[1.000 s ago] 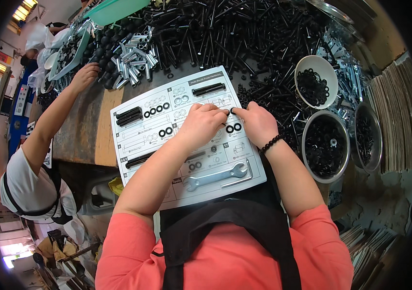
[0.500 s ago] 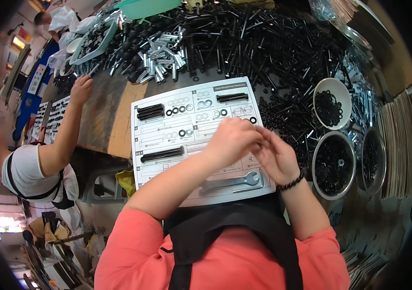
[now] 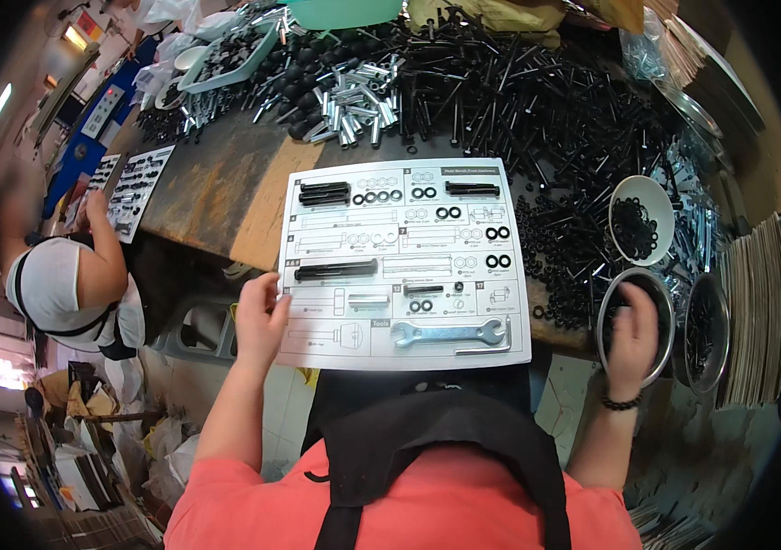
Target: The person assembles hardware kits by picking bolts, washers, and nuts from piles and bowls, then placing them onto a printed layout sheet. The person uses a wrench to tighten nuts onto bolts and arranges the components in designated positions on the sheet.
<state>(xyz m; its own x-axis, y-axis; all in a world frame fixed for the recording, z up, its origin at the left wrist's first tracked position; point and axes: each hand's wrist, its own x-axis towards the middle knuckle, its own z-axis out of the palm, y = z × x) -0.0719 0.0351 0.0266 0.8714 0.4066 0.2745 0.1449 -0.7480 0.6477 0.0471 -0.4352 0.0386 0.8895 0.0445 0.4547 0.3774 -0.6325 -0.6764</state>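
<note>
A printed sheet [image 3: 335, 316] lies at the table's front edge, bearing black bolts [image 3: 335, 269], several black washers [image 3: 497, 261], an open-end wrench [image 3: 448, 334] and a hex key [image 3: 486, 349]. My left hand [image 3: 262, 316] is at the sheet's left edge, its fingers partly bent and apart, with nothing visible in them. Over the near part of a metal bowl [image 3: 602, 321] of small black parts is my right hand [image 3: 633, 341], smeared by motion. What its fingers do is unclear.
Behind the sheet are heaps of black bolts [image 3: 518, 87] and silver tubes [image 3: 354, 101]. A white bowl [image 3: 662, 206] of black rings and another metal bowl [image 3: 722, 335] stand at right, beside stacked cardboard [image 3: 757, 302]. At left, another person [image 3: 70, 284] works over a similar sheet [image 3: 143, 188].
My hands, together over the sheet's right side before, have parted. The left moved to the sheet's left edge, the right to the metal bowl. The other person's raised arm has come down.
</note>
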